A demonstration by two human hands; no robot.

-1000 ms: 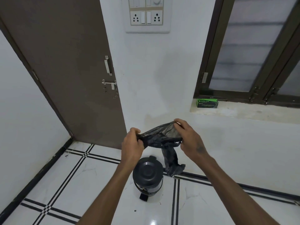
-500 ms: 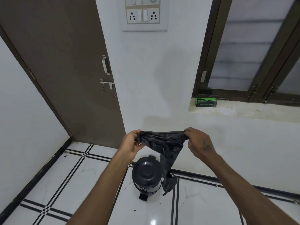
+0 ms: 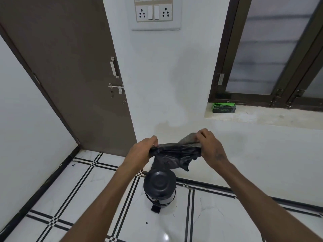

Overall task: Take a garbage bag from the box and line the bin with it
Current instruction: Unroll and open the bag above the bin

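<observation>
A crumpled black garbage bag (image 3: 174, 154) is stretched between both hands, above the bin. My left hand (image 3: 141, 151) pinches its left end and my right hand (image 3: 210, 148) grips its right end, slightly higher. The bag's loose part hangs down and nearly reaches the lid. The small black pedal bin (image 3: 160, 187) stands on the floor below with its lid shut. A green garbage bag box (image 3: 224, 107) lies on the window sill at the right.
A brown door (image 3: 70, 67) with a bolt fills the left. A switch panel (image 3: 155, 13) hangs on the white wall. The window sill (image 3: 271, 117) runs under a dark-framed window (image 3: 272, 49). White floor tiles (image 3: 87, 198) with black lines surround the bin.
The hanging tail of the bag has been gathered up shorter. My right hand rose a little and both hands bunched the bag closer together.
</observation>
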